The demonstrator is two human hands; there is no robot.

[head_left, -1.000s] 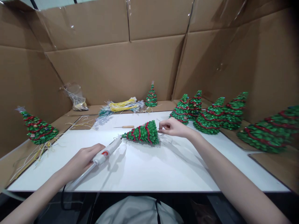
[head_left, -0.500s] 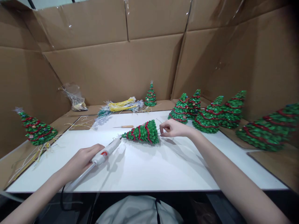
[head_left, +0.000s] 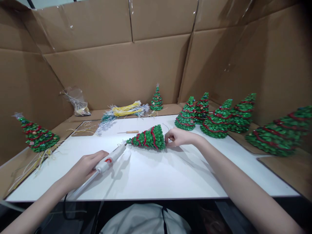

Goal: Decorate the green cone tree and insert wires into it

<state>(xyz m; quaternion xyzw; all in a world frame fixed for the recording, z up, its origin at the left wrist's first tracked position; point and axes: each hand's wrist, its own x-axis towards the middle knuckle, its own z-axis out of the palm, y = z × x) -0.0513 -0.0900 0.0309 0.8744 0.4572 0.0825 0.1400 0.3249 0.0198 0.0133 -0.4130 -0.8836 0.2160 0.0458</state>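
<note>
A small green Christmas tree (head_left: pixel 148 138) with red garland lies on its side on the white board (head_left: pixel 156 175), its tip to the left. My left hand (head_left: pixel 91 164) is closed around a white glue gun (head_left: pixel 109 161), whose nozzle is at the tree's tip by a silvery star (head_left: pixel 123 142). At the tree's base, my right hand (head_left: pixel 176 136) has its fingers pinched together. Thin wires stick out from the base near those fingertips; exactly what the pinch holds is hidden.
Behind the tree lies an awl (head_left: pixel 128 132) with a wooden handle. Yellow and white wire bundles (head_left: pixel 126 110) are at the back, beside another tree (head_left: pixel 156 99). Several trees (head_left: pixel 216 120) stand on the right, one (head_left: pixel 36 135) on the left. A plastic bag (head_left: pixel 78 102) sits against the cardboard wall (head_left: pixel 109 71).
My right hand has shifted slightly left, closer against the tree's base. My left hand and the glue gun have stayed in place.
</note>
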